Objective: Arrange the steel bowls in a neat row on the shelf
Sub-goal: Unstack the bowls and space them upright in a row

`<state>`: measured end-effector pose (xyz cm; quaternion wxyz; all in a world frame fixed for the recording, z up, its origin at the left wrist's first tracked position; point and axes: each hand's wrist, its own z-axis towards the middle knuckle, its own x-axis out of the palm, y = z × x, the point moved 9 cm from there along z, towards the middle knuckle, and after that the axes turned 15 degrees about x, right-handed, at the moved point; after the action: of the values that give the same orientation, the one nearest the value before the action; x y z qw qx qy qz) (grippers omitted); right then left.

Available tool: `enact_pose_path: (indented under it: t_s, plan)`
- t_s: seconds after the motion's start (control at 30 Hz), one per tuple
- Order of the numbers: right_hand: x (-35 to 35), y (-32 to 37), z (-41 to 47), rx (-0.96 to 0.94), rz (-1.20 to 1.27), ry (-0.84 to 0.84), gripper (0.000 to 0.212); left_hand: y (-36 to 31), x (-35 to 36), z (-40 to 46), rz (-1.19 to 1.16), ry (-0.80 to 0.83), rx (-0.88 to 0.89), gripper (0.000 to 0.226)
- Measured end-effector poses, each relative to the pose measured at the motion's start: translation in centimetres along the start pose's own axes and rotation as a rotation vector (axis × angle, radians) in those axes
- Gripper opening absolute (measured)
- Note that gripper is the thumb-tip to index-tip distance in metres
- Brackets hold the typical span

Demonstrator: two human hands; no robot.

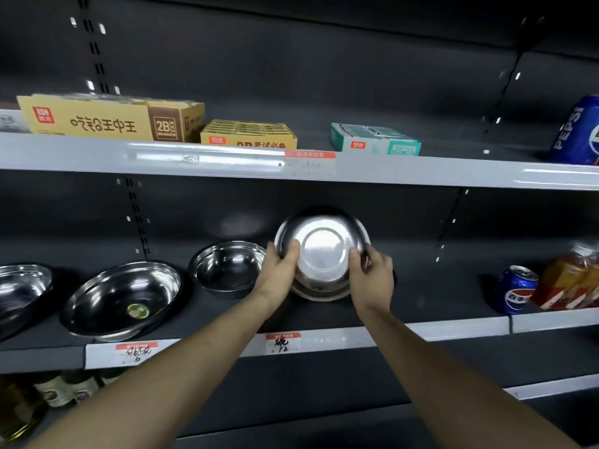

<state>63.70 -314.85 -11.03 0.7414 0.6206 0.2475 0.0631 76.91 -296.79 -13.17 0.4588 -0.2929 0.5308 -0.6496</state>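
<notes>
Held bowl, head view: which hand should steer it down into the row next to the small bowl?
Probably left. The left hand grips the held bowl on the side nearest the small bowl; the right hand holds the far rim.

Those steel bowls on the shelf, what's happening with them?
A person is tidying them. Both hands, left hand and right hand, grip a tilted steel bowl, its base facing the camera, over another bowl on the middle shelf. Three more bowls sit to the left; the nearest is beside the left hand.
</notes>
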Motion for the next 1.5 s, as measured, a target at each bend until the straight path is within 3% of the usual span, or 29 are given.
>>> enact_pose_path:
  t_s: [0.1,0.2,0.37,0.47,0.57,0.7,0.8,0.9,1.03,1.33,1.5]
  plan:
    - [0.7,0.6,-0.9,-0.033,0.034,0.018,0.044,0.0,-2.5,0.7,-0.128,-0.112,-0.022,0.1]
    - [2.3,0.1,-1.4,0.009,0.104,0.094,0.047,0.6,-3.8,1.2,-0.319,-0.143,-0.071,0.073]
    - [3.9,-0.6,-2.7,0.146,0.271,0.111,0.031,1.2,-6.2,0.7,-0.344,-0.184,-0.096,0.035]
    - [4.7,-1.2,-3.2,0.247,0.299,0.143,0.053,2.0,-7.0,0.3,-0.326,-0.173,-0.093,0.034]
    - [5.5,-1.5,-3.4,0.326,0.262,0.206,0.05,2.8,-7.6,0.1,-0.189,-0.155,-0.049,0.02]
    - [6.8,-2.6,-3.8,0.505,0.271,0.306,0.02,3.0,-7.8,-0.3,-0.024,-0.049,0.0,0.028]
    - [7.2,-3.1,-4.0,0.586,0.317,0.331,0.022,2.9,-8.1,-0.4,0.064,-0.006,0.034,0.035]
    - [7.2,-3.4,-4.0,0.587,0.306,0.329,0.021,2.1,-8.6,-0.6,0.174,0.035,0.064,0.034]
    - [6.8,-3.4,-3.7,0.589,0.321,0.309,0.031,1.3,-10.4,-0.1,0.337,0.077,0.05,0.063]
    - [7.0,-3.0,-3.2,0.588,0.336,0.271,0.032,1.3,-15.4,0.7,1.252,0.348,0.14,0.065]
    - [8.9,-2.0,-3.3,0.579,0.339,0.292,0.017,1.7,-18.2,0.6,1.327,0.326,0.044,0.065]
